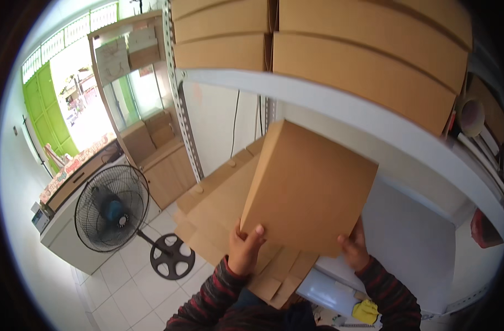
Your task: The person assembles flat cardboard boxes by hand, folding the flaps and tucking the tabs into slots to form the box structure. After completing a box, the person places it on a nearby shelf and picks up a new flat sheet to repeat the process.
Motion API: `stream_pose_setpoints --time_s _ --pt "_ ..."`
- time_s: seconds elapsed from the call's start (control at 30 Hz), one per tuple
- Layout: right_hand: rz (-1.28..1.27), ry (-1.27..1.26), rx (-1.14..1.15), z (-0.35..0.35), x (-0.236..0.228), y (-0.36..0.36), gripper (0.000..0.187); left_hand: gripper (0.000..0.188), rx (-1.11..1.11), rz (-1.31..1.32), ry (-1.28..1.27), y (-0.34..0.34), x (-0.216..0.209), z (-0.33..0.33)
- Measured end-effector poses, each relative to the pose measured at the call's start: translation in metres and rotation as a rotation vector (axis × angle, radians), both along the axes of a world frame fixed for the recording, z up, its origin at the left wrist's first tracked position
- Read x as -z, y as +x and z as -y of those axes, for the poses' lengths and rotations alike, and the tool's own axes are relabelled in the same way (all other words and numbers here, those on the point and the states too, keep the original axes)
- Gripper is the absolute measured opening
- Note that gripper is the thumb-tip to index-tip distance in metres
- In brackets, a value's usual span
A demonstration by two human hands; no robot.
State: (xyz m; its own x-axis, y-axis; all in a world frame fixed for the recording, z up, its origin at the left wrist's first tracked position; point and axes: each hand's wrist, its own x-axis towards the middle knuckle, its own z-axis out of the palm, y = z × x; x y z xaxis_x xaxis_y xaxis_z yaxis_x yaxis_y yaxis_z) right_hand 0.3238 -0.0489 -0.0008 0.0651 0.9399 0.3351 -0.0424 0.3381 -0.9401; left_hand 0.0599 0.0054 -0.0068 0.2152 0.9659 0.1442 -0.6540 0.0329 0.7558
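Right now, both hands are closed on one brown box. The left hand grips its near left corner with the thumb on top, and the right hand grips its near right corner. The box is between the hands and reaches away from them, with its big smooth side facing up. It looks like the folding on this box is mostly done, since it has a flat face and a neat side wall. I can't see its underside or the fingertips tucked behind it, so a flap there may need shutting. Past the left hand and partly behind the box lie flat cardboard sheets. They are not made into boxes, so that part of the work seems left. High above the grip, bigger brown boxes sit piled on a shelf, and those look all made. Beyond the right hand is a grey tabletop.
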Motion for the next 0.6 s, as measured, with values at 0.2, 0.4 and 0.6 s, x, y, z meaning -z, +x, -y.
stream_pose_setpoints --time_s 0.2,0.4,0.6 --pt "0.126 -0.078 -0.202 -0.009 0.006 0.009 0.093 0.061 -0.140 -0.398 0.038 0.010 0.003 0.041" --pt "-0.196 -0.191 -0.349 -0.008 0.021 0.015 0.082 0.059 -0.202 0.067 0.009 -0.048 0.046 0.026" --pt "-0.074 -0.127 -0.275 -0.012 0.042 0.021 0.072 0.075 -0.324 0.296 0.252 -0.128 0.031 0.007"
